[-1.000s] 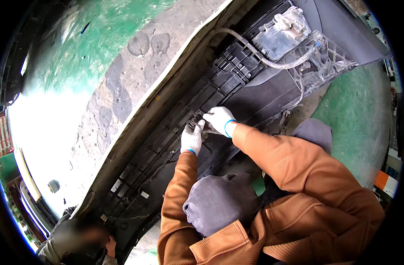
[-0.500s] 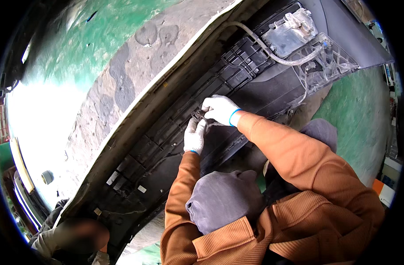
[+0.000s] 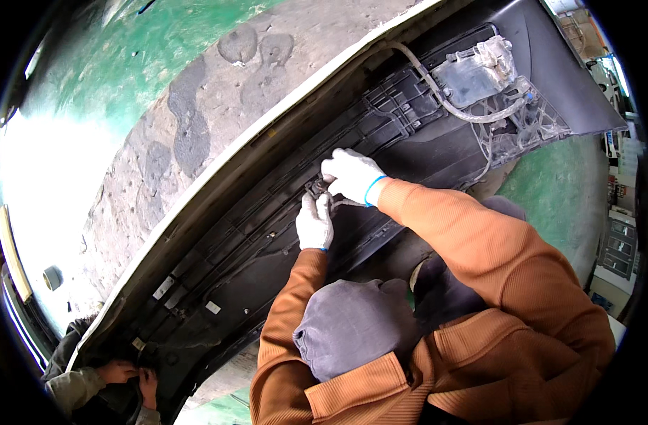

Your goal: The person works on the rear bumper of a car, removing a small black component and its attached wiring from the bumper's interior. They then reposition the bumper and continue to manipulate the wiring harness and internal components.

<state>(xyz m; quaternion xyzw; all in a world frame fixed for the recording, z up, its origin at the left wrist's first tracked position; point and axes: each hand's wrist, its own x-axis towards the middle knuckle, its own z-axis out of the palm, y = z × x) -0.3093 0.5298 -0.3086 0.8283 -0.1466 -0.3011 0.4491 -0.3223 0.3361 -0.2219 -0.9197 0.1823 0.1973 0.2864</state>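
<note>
A large dark car bumper (image 3: 437,159) lies with its ribbed inner side up, slanting from lower left to upper right. Near its middle, both my hands meet in white gloves over a small dark fitting (image 3: 318,188), mostly hidden by the fingers. My left hand (image 3: 315,223) comes from below, fingertips pinched at the fitting's near side. From the right, my right hand (image 3: 352,176) reaches across with curled fingers closed at the same spot. A thin wire (image 3: 347,203) shows just under the right palm. What exactly each hand grips is hidden.
A co-worker's bare hands (image 3: 118,370) are at the bumper's lower-left end. Toward the upper right, a grey hose (image 3: 473,115) loops beside a dusty box-shaped part (image 3: 473,74). A stained grey mat (image 3: 225,92) and green floor (image 3: 154,57) lie beyond the pale bumper edge.
The view has shifted slightly, and the co-worker's hands now show clearly at lower left. My hands stay together at the same fitting, with little change in grip.
</note>
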